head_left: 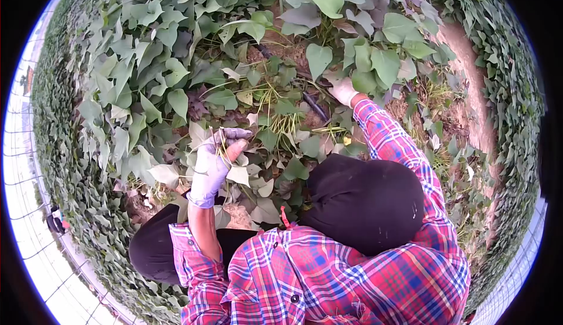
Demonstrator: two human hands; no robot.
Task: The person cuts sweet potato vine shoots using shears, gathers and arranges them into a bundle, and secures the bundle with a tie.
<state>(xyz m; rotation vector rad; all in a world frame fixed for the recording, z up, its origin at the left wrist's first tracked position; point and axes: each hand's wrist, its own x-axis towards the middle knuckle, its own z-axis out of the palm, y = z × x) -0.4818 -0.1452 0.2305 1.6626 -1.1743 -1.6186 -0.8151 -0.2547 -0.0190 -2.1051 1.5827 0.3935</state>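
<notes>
My left hand [212, 163] is raised at the left, in a thin whitish glove with soiled fingertips. Its fingers are curled closed around a few thin leaf stems [220, 143], and pale leaves hang beside it. Farther forward, my right hand [342, 90], also in a pale glove, reaches in among heart-shaped green leaves [385, 64]. Leaves and stems cover its fingertips, so their grip does not show. A dark hose [315, 107] runs over the soil just left of my right hand, with trimmed-looking yellowish stems [287, 119] around it.
Dense leafy vines spread on all sides. A bare soil path [469, 84] runs along the right. Wire fencing [35, 231] stands at the far left. My black-clad knees [366, 202] are bent close to the plants, and a small yellow flower or leaf [347, 141] lies near the right knee.
</notes>
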